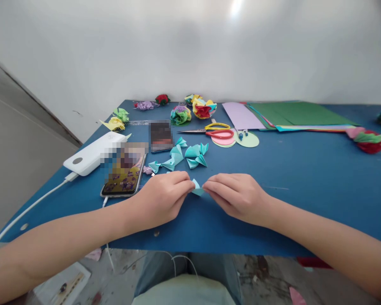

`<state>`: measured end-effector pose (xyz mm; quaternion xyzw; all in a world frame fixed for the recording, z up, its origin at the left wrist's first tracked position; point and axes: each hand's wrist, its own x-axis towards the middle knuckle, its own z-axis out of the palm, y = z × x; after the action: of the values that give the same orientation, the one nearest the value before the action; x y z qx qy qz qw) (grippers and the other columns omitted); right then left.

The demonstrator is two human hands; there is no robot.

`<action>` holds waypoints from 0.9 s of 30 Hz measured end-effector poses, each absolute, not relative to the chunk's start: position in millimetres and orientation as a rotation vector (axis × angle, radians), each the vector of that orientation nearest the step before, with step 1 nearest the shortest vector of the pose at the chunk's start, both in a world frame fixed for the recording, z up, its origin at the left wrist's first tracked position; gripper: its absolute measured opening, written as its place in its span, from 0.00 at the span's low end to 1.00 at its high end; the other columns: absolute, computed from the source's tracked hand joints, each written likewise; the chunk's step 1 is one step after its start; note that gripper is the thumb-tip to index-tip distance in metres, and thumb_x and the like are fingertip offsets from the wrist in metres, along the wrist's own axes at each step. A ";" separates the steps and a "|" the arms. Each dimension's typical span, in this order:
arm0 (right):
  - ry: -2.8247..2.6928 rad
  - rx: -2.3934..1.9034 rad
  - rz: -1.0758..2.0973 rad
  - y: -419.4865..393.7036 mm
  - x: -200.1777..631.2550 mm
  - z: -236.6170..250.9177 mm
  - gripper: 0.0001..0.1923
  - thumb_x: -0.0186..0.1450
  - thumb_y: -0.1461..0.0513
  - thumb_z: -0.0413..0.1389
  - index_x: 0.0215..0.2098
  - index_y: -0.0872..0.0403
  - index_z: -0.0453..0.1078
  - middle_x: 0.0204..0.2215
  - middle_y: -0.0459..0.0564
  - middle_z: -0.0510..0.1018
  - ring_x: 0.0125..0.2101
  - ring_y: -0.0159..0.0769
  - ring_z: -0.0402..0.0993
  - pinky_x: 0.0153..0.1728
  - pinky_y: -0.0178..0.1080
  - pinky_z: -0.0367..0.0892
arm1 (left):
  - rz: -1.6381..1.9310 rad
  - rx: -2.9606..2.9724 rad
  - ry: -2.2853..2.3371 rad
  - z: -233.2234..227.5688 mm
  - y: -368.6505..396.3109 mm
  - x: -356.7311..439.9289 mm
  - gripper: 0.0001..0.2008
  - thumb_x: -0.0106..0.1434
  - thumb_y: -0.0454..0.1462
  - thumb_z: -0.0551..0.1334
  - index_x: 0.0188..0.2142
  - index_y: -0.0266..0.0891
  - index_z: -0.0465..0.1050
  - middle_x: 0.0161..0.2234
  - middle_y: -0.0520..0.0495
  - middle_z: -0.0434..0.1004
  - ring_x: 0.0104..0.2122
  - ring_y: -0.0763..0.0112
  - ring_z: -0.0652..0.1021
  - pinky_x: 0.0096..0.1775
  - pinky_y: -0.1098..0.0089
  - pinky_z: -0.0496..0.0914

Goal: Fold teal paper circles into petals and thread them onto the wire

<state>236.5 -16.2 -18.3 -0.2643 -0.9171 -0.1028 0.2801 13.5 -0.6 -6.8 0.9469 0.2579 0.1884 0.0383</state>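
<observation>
Between my two hands is a small light-blue piece of paper [197, 189], pinched at both sides above the blue table. My left hand [168, 192] is closed, its fingertips on the paper's left edge. From the other side, the fingertips of my right hand [236, 195] are pressed together on the paper's right edge. My fingers hide part of the piece. Just beyond lie several folded turquoise paper pieces [197, 155], some in a cluster [177, 156] to the left.
Scissors [206, 130] with red and yellow handles lie by round paper cutouts [250, 140]. Coloured sheets [298, 114] are stacked at the back right. A phone [125, 173], a second device [161, 135] and a cabled white power bank [93, 154] are left. Crumpled paper flowers [205, 108] line the back.
</observation>
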 end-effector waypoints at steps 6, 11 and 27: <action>-2.457 -0.698 -0.299 -16.2 235.5 -18.0 0.07 0.64 0.68 0.48 0.38 0.58 0.66 0.32 0.51 0.76 0.30 0.31 0.71 0.30 0.33 0.66 | 0.621 2.973 0.759 -6.2 -2.2 15.4 0.11 0.63 0.29 0.48 0.39 0.32 0.68 0.32 0.44 0.69 0.32 0.69 0.70 0.33 0.71 0.66; -2.437 -0.721 -0.288 -15.0 236.9 -19.6 0.07 0.64 0.67 0.48 0.39 0.58 0.66 0.32 0.51 0.76 0.31 0.31 0.71 0.31 0.33 0.66 | 0.703 3.009 0.697 -7.9 0.0 13.1 0.14 0.63 0.29 0.49 0.47 0.33 0.65 0.34 0.44 0.71 0.33 0.69 0.71 0.32 0.71 0.67; -2.448 -0.665 -0.340 -13.7 236.0 -19.2 0.06 0.63 0.68 0.50 0.38 0.59 0.67 0.31 0.51 0.76 0.31 0.31 0.71 0.32 0.34 0.67 | 0.804 3.242 0.577 -11.9 2.5 13.7 0.09 0.64 0.33 0.54 0.40 0.33 0.70 0.31 0.46 0.74 0.29 0.70 0.73 0.31 0.70 0.68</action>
<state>236.0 -13.7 -19.2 -0.2489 -0.9162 -0.1273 0.2870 13.7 2.5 -11.9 0.9491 0.1688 0.2353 -0.1238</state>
